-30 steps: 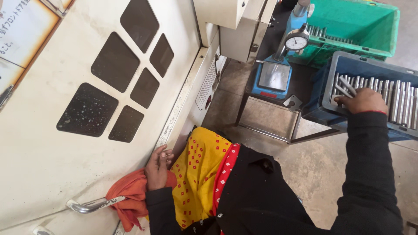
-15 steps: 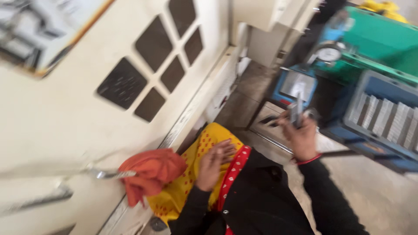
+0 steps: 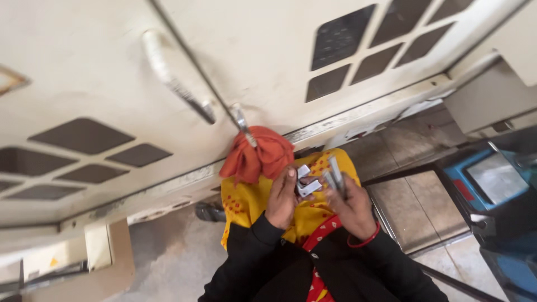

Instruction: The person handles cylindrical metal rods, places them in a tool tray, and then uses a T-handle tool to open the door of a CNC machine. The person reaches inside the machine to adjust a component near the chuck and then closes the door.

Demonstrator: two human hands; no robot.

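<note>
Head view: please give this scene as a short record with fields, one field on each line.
left hand: holds small flat metal pieces
right hand: holds slim metal rods
under hands: yellow dotted cloth
above hands: orange rag hanging at a metal handle on a cream machine door
right edge: blue device with screen

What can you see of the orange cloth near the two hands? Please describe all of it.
The orange cloth is soft, crumpled fabric, bunched into folds. It hangs from the lower end of a metal handle on the cream machine door. Its lower edge lies against the yellow dotted garment, just above the left hand. Whether that hand touches it is unclear.
</note>
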